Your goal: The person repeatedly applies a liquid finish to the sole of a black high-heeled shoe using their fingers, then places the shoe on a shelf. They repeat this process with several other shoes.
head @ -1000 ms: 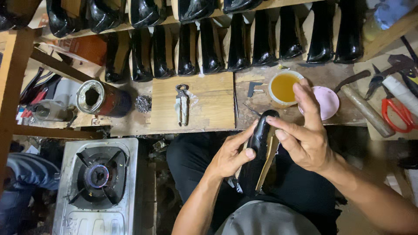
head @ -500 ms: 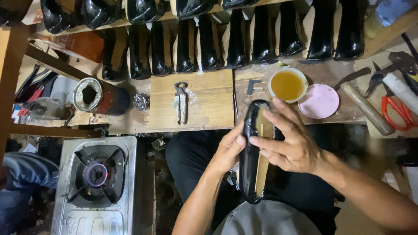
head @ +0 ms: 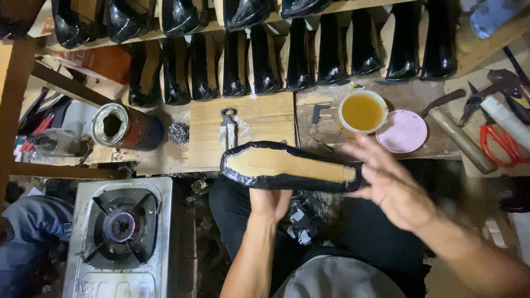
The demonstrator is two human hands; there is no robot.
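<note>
1. The left hand (head: 269,201) gripped from beneath a glossy black shoe upper stretched over a last (head: 287,168), sole side up, its tan insole board showing; it lay crosswise over the person's lap, just below the workbench edge.
2. The right hand (head: 395,190) sat at the shoe's three o'clock end, fingers spread wide and blurred, fingertips brushing the heel end and gripping nothing.
3. At one o'clock from the shoe stood a white bowl of amber glue (head: 362,111), with a pink round lid (head: 404,131) just beside it.
4. At eleven o'clock metal pincers (head: 228,126) lay on a pale wooden board (head: 265,118); a wooden-handled hammer (head: 461,138) lay at two o'clock.
5. A lit steel gas burner (head: 118,229) sat at eight o'clock.
6. Judging by the folded leather edge, the step looked like smoothing the lasted margin onto the insole; a next move would call for firm, even pressure along that edge while the supporting grip kept the shoe level.
</note>
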